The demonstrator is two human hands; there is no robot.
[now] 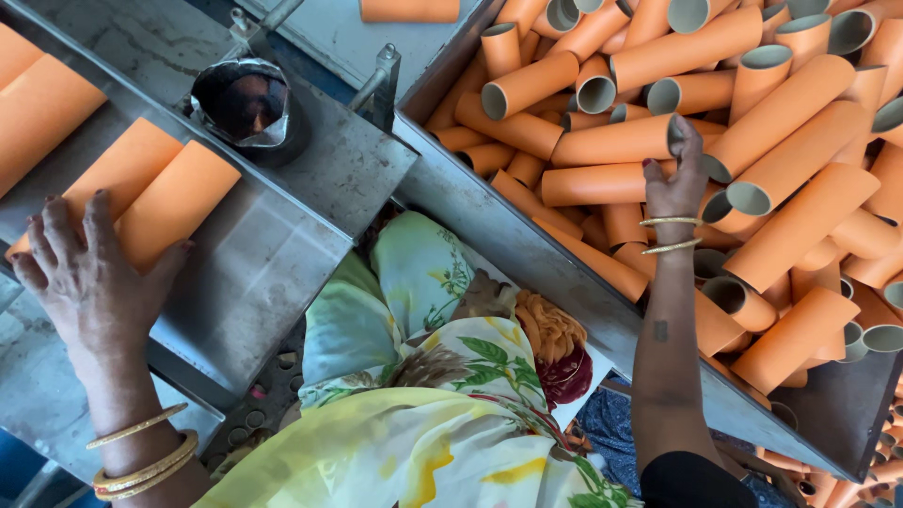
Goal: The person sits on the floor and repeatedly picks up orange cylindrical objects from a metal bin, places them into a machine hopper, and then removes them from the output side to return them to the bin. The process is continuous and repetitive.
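Observation:
My left hand (pixel 89 273) lies spread over the near ends of two orange cardboard tubes (pixel 165 193) that rest side by side on a slanted grey metal chute (pixel 273 254). My right hand (pixel 679 174) reaches into a big metal bin (pixel 527 249) heaped with several loose orange tubes, and its fingers close around the open end of one long tube (pixel 611 141) lying across the heap. Gold bangles circle both wrists.
More orange tubes (pixel 33 103) lie higher up the chute at the far left. A round metal opening (pixel 246 102) sits above the chute, beside a metal bracket (pixel 381 85). A yellow floral garment (pixel 423 376) fills the lower middle, between chute and bin.

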